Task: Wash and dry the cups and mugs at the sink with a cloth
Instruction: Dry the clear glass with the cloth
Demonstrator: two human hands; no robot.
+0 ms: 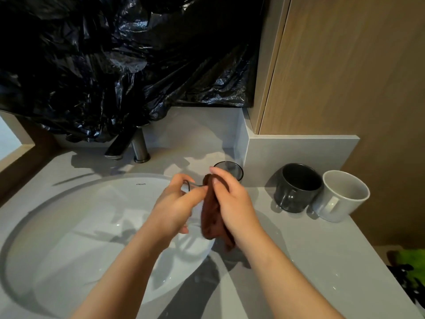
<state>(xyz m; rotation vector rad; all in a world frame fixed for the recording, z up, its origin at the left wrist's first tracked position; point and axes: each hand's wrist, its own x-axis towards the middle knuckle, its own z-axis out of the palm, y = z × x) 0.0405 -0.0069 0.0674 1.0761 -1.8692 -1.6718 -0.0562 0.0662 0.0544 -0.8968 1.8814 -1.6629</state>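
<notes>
1. Your left hand (174,208) is curling its fingers round a clear glass (194,185) and holding it above the right part of the sink (69,226).
2. Your right hand (232,203) is gripping a brown cloth (211,217), its fingers folding over the fabric and pressing it against the glass. The loose end of the cloth is hanging down below your wrist.
3. Your hands are hiding most of the glass, so only a stretch of its rim is showing between them. It seems to be tilting with its mouth away from you, though this view is not making that plain.
4. Just behind your right hand, a dark tumbler (230,169) is standing upright on the worktop (310,249), near the corner of the back wall.
5. Further right, a dark mug (296,189) and a white mug (342,196) are standing side by side on the worktop, mouths up and handles facing you.
6. Behind the sink a tap (135,143) is pointing its spout over the basin, and black plastic sheeting (115,65) is hanging over the wall above it.
7. A wooden panel (345,77) is rising on the right, and something green (411,261) is lying past the worktop's edge.
</notes>
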